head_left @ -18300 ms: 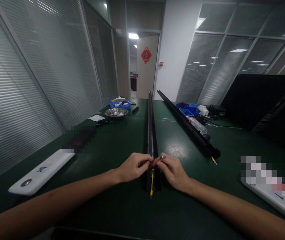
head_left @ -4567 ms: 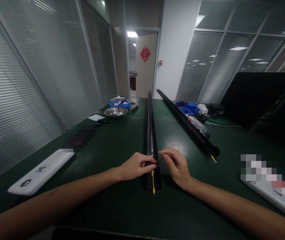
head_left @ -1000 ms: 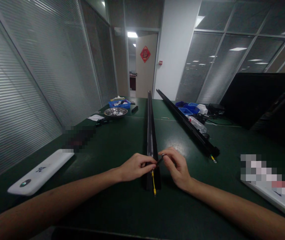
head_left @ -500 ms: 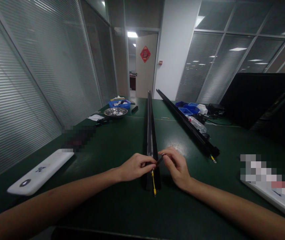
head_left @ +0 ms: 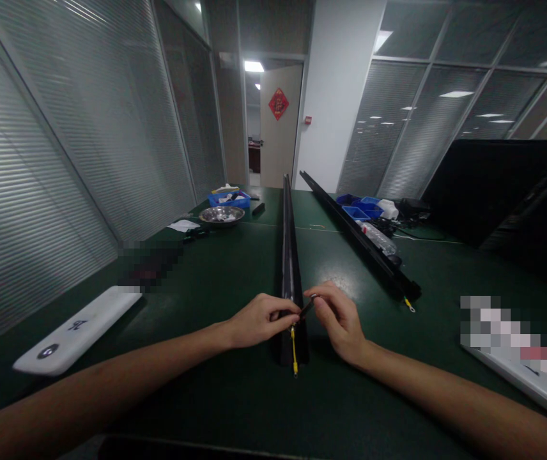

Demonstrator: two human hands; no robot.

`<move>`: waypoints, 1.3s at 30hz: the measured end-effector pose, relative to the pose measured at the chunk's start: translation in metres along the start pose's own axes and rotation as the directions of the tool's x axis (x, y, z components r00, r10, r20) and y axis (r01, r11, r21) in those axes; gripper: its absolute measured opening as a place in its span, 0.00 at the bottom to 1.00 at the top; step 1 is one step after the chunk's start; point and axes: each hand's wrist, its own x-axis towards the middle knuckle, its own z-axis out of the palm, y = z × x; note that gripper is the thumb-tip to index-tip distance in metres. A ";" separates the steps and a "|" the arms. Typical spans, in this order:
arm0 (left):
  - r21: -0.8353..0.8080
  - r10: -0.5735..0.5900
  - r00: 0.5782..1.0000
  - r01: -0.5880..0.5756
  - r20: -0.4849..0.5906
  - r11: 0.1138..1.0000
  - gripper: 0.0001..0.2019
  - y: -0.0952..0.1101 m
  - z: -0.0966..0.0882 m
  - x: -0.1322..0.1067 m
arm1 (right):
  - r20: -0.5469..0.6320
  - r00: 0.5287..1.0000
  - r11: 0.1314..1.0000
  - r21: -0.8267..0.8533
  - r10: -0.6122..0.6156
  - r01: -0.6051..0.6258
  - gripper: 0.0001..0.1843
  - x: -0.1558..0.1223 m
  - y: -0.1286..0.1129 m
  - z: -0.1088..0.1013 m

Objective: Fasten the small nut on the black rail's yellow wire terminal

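Observation:
A long black metal rail (head_left: 289,255) lies lengthwise on the green table, its near end before me. From this end hangs a short yellow wire (head_left: 294,351) with a ring terminal at its tip. My left hand (head_left: 261,319) rests across the rail, thumb and fingers pinched just above the wire, at the head of a small wrench (head_left: 307,307). Just right of the rail, my right hand (head_left: 340,319) grips the wrench's other end between thumb and forefinger. The left fingertips hide the wrench's head and whatever it sits on.
A second black rail (head_left: 360,233) with a yellow ring-terminal wire (head_left: 409,305) lies to the right. Behind it are blue bins (head_left: 362,207) and a plastic bottle (head_left: 379,238). A metal bowl (head_left: 222,216) and blue basket (head_left: 229,200) stand far left. White panels (head_left: 79,332) flank both sides.
The yellow wire's lower end has swung very slightly left. Both hands keep their places at the rail, and the wrench has hardly moved.

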 end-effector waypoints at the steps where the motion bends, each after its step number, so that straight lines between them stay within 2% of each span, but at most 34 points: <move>1: 0.002 0.000 1.000 0.000 -0.002 1.000 0.12 0.000 0.000 0.000 | -0.001 1.000 1.000 -0.003 -0.007 0.007 0.11 0.000 0.000 0.000; 7: 0.012 -0.017 1.000 0.017 -0.008 1.000 0.12 -0.001 0.001 0.000 | -0.003 0.999 0.999 -0.018 -0.043 0.043 0.11 0.002 -0.001 -0.001; 15: -0.006 -0.015 1.000 0.015 0.003 1.000 0.13 -0.001 0.000 0.000 | 0.010 1.000 1.000 0.011 0.014 -0.014 0.12 0.000 0.001 -0.001; 23: 0.003 -0.013 1.000 0.013 -0.002 1.000 0.12 -0.003 0.001 0.000 | 0.005 1.000 1.000 -0.015 -0.021 0.021 0.12 0.002 -0.003 -0.002; 34: 0.000 -0.042 0.999 0.042 0.008 0.999 0.13 -0.001 0.000 0.001 | 0.021 0.998 0.997 0.048 0.063 -0.064 0.13 -0.003 0.006 0.001; 39: 0.007 -0.030 1.000 0.030 0.002 1.000 0.13 0.000 0.000 0.000 | 0.014 0.998 0.997 0.040 0.063 -0.063 0.12 -0.001 0.006 0.001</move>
